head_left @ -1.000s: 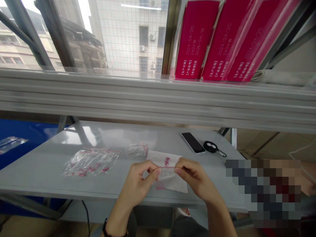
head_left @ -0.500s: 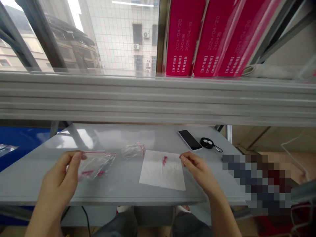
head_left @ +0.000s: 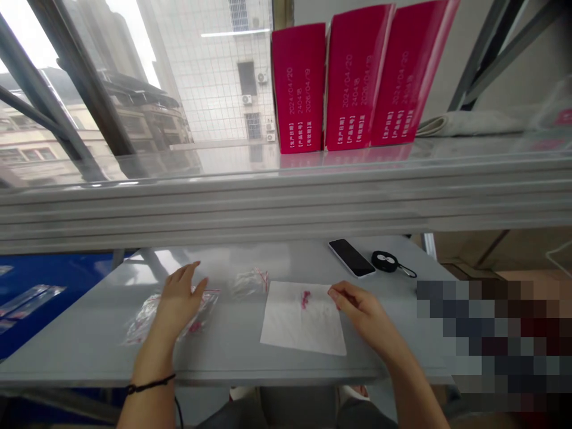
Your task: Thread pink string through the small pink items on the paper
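My left hand (head_left: pixel 181 298) hovers over or rests at a clear zip bag (head_left: pixel 204 313) with small red pieces inside; its fingers are spread, and whether it touches the bag is hidden. More crumpled clear plastic (head_left: pixel 142 319) lies to its left. At the top right corner of a white square sheet (head_left: pixel 295 330), my right hand (head_left: pixel 355 310) is closed, thumb and fingers pinched at the corner. A short cluster of small red pieces (head_left: pixel 305 299) shows on the sheet.
Another crumpled clear bag (head_left: pixel 249 282) lies left of the sheet. Farther back are a phone (head_left: pixel 352 258) and a round black case (head_left: pixel 385 261) with a clip. A shelf beam (head_left: pixel 250 208) crosses above the table, carrying pink boxes (head_left: pixel 299 89).
My left hand has let go of the zip bag, which now lies on the table, and has opened and moved right. My right hand stays at the sheet's corner. The view has tilted up.
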